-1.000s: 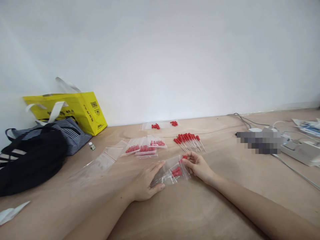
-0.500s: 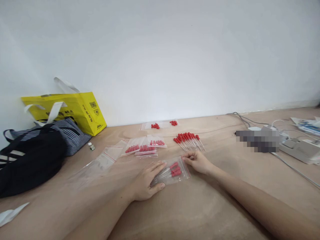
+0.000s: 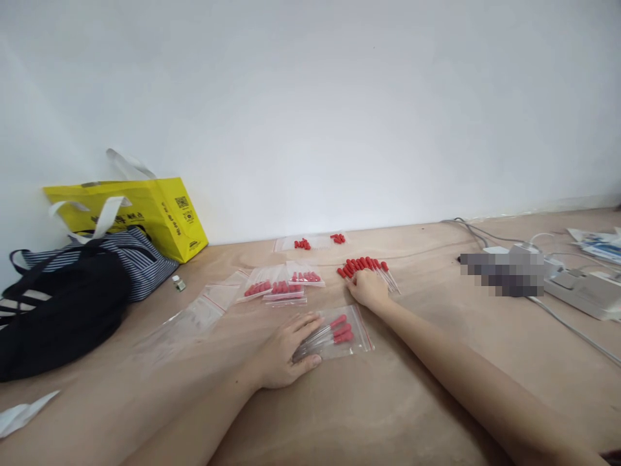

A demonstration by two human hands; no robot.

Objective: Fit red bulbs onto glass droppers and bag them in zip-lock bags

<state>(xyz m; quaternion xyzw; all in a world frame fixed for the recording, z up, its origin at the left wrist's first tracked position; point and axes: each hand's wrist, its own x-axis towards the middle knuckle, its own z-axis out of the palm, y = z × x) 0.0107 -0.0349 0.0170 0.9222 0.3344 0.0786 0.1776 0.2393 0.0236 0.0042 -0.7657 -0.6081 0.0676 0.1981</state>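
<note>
My left hand [image 3: 291,346] lies with its fingers spread, on the left end of a clear zip bag [image 3: 359,346]. Inside the bag are several droppers [image 3: 343,331] with red bulbs, their thin clear stems pointing left under my fingers. My right hand [image 3: 369,290] is at the left side of a fanned row of loose droppers [image 3: 371,263]. Its fingers are curled down among their stems; the fingertips are hidden, so what they pinch cannot be made out.
Filled bags of droppers [image 3: 284,287] overlap beyond my left hand, and flat clear bags [image 3: 204,314] lie left of them. Another bag with red bulbs [image 3: 301,244] rests by the wall. A yellow bag [image 3: 179,220] and dark bag [image 3: 63,310] stand left; a power strip [image 3: 582,291] lies right.
My right hand has let go of the zip bag's right edge and moved away to the loose droppers. My left hand has stayed on the bag.
</note>
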